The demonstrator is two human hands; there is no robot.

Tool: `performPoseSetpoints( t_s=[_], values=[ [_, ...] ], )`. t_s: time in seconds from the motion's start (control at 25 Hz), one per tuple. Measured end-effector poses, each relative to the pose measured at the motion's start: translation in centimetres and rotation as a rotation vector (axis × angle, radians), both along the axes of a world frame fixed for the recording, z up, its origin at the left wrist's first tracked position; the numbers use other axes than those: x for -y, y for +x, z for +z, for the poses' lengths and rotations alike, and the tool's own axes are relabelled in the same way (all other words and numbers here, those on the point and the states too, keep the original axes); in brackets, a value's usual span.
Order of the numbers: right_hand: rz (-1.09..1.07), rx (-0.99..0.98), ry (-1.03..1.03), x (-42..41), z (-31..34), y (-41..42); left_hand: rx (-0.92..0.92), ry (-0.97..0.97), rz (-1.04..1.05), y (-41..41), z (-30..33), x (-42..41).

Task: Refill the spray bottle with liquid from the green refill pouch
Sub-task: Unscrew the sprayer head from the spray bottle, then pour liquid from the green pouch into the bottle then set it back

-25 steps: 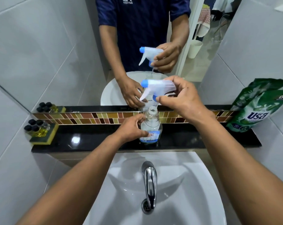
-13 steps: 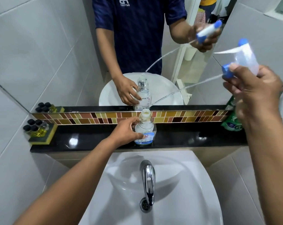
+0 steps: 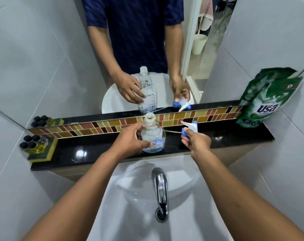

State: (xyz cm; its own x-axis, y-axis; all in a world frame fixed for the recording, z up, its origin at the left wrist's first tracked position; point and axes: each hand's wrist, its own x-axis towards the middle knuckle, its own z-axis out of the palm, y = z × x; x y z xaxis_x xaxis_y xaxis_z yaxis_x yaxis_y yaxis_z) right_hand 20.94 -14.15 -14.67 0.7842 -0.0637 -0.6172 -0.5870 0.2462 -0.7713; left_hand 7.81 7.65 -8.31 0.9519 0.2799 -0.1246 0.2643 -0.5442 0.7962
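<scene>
A clear spray bottle [image 3: 153, 133] stands upright on the black shelf [image 3: 95, 150] behind the sink, its neck uncapped. My left hand [image 3: 130, 141] wraps around its left side. My right hand [image 3: 196, 141] holds the white and blue spray head [image 3: 190, 126] low over the shelf, just right of the bottle, with its thin dip tube pointing left toward the bottle. The green refill pouch [image 3: 266, 100] leans upright against the wall at the shelf's far right end, well clear of both hands.
A white sink [image 3: 130, 206] with a chrome tap [image 3: 160, 185] lies below the shelf. Small black-capped bottles of yellow liquid [image 3: 34, 141] sit on a sponge at the shelf's left end. The mirror [image 3: 147, 49] above reflects me and the bottle.
My right hand lifted the spray head off the bottle, swung it up and right, and has now brought it down near the shelf beside the bottle. The left hand stayed on the bottle.
</scene>
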Motion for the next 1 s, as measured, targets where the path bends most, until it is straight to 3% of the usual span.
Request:
performPoseSetpoints(
  t_s=[0.2,0.52,0.68,0.88,1.0],
  values=[
    [0.124,0.034,-0.206,-2.0,-2.4,0.5,-0.005,0.058,-0.035,2.2,-0.8,0.9],
    [0.478,0.250,-0.825,0.2,-3.9,1.7,-0.034,0.165,-0.024,2.7,-1.9,0.7],
    [0.511,0.328,-0.826,1.8,-2.1,0.6,-0.074,0.241,0.007,2.2,-1.4,1.4],
    [0.377,0.460,-0.670,8.3,2.7,-1.3,-0.106,0.213,0.349,-2.4,-1.1,4.3],
    [0.195,0.483,-0.597,14.0,6.5,-0.1,-0.164,0.145,0.205,-4.1,-0.7,8.7]
  ],
)
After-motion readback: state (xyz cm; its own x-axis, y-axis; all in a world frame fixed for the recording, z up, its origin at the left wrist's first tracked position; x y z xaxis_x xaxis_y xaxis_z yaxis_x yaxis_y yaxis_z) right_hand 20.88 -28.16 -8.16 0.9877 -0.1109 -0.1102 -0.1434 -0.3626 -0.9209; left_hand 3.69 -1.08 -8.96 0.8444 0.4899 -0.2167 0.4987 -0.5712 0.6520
